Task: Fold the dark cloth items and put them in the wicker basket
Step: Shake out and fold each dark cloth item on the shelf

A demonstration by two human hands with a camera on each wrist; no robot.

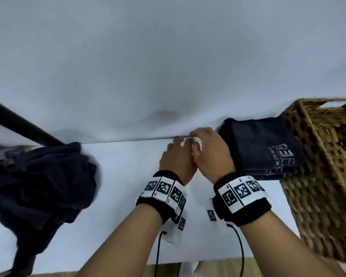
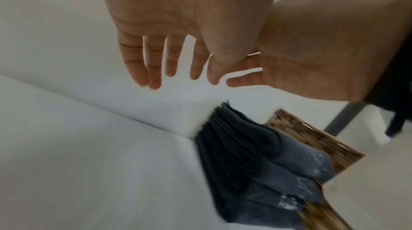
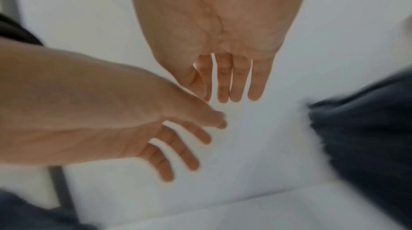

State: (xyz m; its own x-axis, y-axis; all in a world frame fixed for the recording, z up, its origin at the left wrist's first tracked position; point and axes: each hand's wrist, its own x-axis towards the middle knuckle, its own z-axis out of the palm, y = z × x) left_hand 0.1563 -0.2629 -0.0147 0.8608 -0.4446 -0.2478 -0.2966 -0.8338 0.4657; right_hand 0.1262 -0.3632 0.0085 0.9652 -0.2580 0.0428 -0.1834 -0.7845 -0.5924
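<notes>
Motion blur smears all three views; the wicker basket (image 1: 326, 176) is streaked and its near and right sides run out of the head view. Whether anything lies inside the basket cannot be told: only a dark scrap shows at its far rim. The print on the folded dark cloth (image 1: 264, 150) is pale lettering, unreadable.

Landmark: the wicker basket, a rectangular open weave of brown fibre with a slot handle in its far wall, standing on the white table (image 1: 128, 196). The folded cloth is a flat stack of several layers, touching the basket's left wall, on the table, not in the basket. Well left of the basket, at the table's opposite end, sits the unfolded dark cloth (image 1: 42, 186), a soft crumpled heap hanging over the edge, partly cut off. A black bar (image 1: 18, 124) slants behind that heap.

Left hand (image 1: 176, 162) and right hand (image 1: 210, 150) hover side by side above the table just left of the folded stack, touching each other at the thumb side. Both wrist views show fingers extended and loosely spread, palms down, holding nothing. Each wrist carries a black band with white coded squares (image 1: 242, 190) and a thin black cable.
</notes>
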